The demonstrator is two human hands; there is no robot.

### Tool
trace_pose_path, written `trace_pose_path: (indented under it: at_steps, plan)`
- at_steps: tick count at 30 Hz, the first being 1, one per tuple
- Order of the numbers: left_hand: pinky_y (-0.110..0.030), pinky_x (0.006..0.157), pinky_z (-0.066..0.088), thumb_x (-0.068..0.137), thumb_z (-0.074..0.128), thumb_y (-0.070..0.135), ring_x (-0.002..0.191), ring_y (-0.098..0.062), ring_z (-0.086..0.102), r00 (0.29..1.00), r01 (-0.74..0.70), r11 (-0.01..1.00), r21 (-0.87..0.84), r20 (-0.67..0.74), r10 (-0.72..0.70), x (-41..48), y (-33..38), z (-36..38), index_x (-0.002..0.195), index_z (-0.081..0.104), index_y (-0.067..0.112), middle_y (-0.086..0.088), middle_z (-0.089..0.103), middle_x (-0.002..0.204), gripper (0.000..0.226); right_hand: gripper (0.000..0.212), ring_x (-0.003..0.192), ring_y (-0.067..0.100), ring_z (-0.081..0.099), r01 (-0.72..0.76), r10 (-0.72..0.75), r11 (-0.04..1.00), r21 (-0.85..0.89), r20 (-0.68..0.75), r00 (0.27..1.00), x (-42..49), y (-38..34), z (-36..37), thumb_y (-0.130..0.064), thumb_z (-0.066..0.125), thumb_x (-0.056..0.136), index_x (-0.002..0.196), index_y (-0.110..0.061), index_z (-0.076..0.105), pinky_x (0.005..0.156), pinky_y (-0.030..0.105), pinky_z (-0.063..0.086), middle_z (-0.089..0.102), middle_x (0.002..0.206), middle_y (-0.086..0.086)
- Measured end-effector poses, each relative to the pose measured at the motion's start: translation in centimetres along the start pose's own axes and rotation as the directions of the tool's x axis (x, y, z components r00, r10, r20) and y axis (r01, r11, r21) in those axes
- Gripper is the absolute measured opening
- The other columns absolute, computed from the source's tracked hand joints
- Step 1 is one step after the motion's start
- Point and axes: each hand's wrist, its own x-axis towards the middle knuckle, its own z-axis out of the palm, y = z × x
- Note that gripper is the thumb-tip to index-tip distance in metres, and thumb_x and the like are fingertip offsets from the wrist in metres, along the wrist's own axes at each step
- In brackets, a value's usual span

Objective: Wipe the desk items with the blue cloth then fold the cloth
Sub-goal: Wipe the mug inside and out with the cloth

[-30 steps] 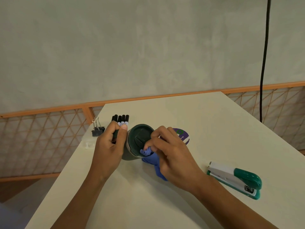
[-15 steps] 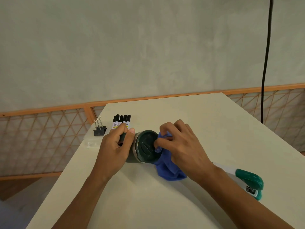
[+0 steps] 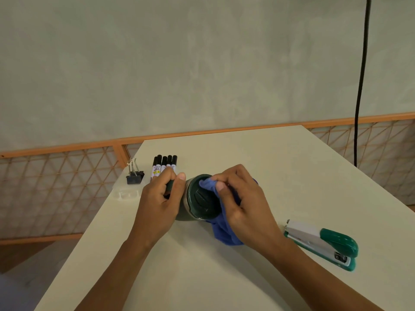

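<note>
A dark green tumbler (image 3: 199, 204) lies tilted on the white desk (image 3: 292, 171), its lid facing me. My left hand (image 3: 160, 205) grips the tumbler's body from the left. My right hand (image 3: 241, 203) pinches the blue cloth (image 3: 221, 223) and presses a bunched part of it against the lid's upper rim. The rest of the cloth hangs down under my right palm onto the desk. A row of black markers (image 3: 164, 166) lies behind my left hand. A green and white stapler (image 3: 323, 244) rests to the right.
A black binder clip (image 3: 134, 175) stands near the desk's left edge, with a small clear plastic piece (image 3: 126, 194) in front of it. A black cable (image 3: 360, 81) hangs at the right. An orange lattice rail (image 3: 56, 187) runs behind the desk.
The tumbler has been tipped over from upright so its lid faces me. My right hand moved the cloth from the lid's lower edge up to its upper rim.
</note>
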Motion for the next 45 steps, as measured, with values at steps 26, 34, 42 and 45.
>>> trace_pose_path:
  at_steps: [26,34,42,45]
  plan:
    - [-0.016,0.058,0.038,0.11,0.052,0.036,0.061,-0.012,0.045,0.995,0.051,0.998,-0.039,-0.083,-0.054,0.1,0.7,-0.3,0.079,0.047,0.02,0.006,0.05,0.065,0.035,0.016,0.109,0.018,0.059,-0.011,0.008,1.0,0.021,0.133,0.991,-0.5,0.5,0.6,-0.017,0.06,0.108,0.111,-0.023,0.074,0.09,0.028,0.047,0.063,0.107,-0.01]
    - [-0.019,0.059,0.043,0.11,0.049,0.038,0.065,-0.014,0.05,0.995,0.041,0.999,-0.034,-0.085,-0.044,0.1,0.4,-0.1,0.082,0.051,0.021,0.006,0.054,0.071,0.033,0.022,0.101,0.017,0.061,0.167,-0.178,0.975,-0.15,-0.065,0.982,-0.5,0.8,0.8,-0.016,0.064,0.107,0.126,-0.02,0.076,0.082,0.035,0.052,0.063,0.111,-0.004]
    - [-0.026,0.062,0.046,0.11,0.047,0.049,0.068,-0.019,0.052,0.997,0.02,1.0,0.006,-0.071,-0.019,0.1,-0.2,0.1,0.083,0.052,0.02,0.004,0.054,0.07,0.041,0.023,0.089,0.021,0.059,0.261,-0.348,0.832,-0.49,-0.094,0.933,-0.1,2.0,1.1,-0.022,0.067,0.106,0.127,-0.023,0.076,0.072,0.04,0.052,0.066,0.109,0.002]
    - [-0.032,0.06,0.047,0.107,0.046,0.053,0.068,-0.021,0.052,0.998,0.001,1.0,0.007,-0.067,0.0,0.0,-0.1,0.4,0.082,0.052,0.019,0.002,0.054,0.07,0.042,0.019,0.094,0.015,0.061,0.14,-0.215,0.9,-0.412,-0.142,0.966,-0.3,1.8,1.4,-0.028,0.065,0.107,0.123,-0.023,0.075,0.076,0.034,0.053,0.065,0.11,-0.003]
